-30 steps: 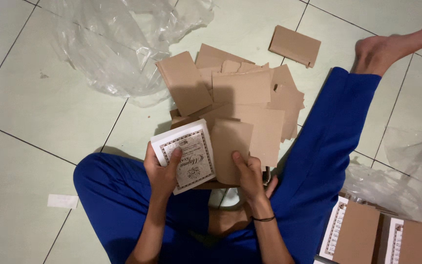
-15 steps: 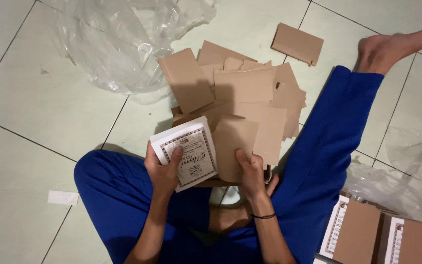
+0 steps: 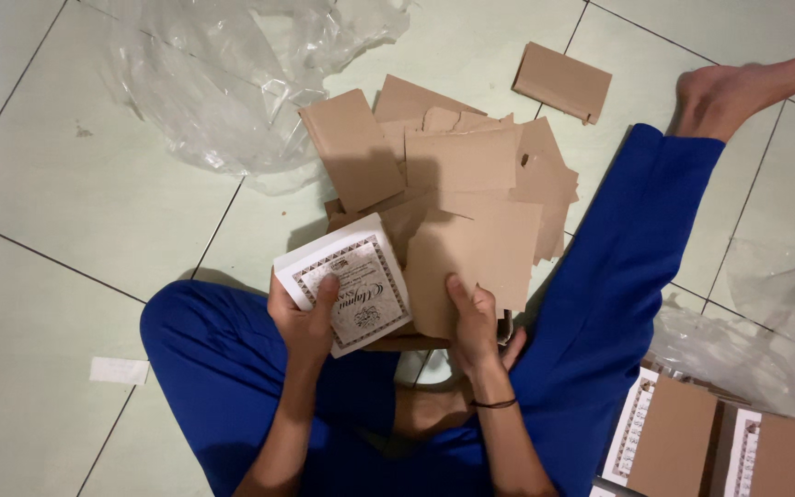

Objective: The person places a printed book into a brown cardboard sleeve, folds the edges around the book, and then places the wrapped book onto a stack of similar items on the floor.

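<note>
Left hand [image 3: 304, 317] gripped a white booklet stack [image 3: 347, 293], thumb on top | right hand [image 3: 473, 317] pinched a brown card sleeve [image 3: 471, 262] by its lower edge | both over the lap, cardboard pile [image 3: 453, 161] beyond | likely light, stiff, creasable; best held by edges.

Pale green tiled floor [image 3: 66, 212], dark grout lines running diagonally. At 11 to 12 o'clock, crumpled clear plastic sheet [image 3: 223, 83] lying flat on tiles. Just right of centre, loose heap of brown cardboard pieces [image 3: 462, 166], overlapping, touching plastic's edge. At 1 o'clock, single folded cardboard piece [image 3: 563, 83], apart from heap. At 8 o'clock, small white paper slip [image 3: 120, 371], alone. At 4 to 5 o'clock, more clear plastic [image 3: 766, 322], beside brown cardboard sleeves [image 3: 674, 442] with white patterned edges, side by side.
</note>
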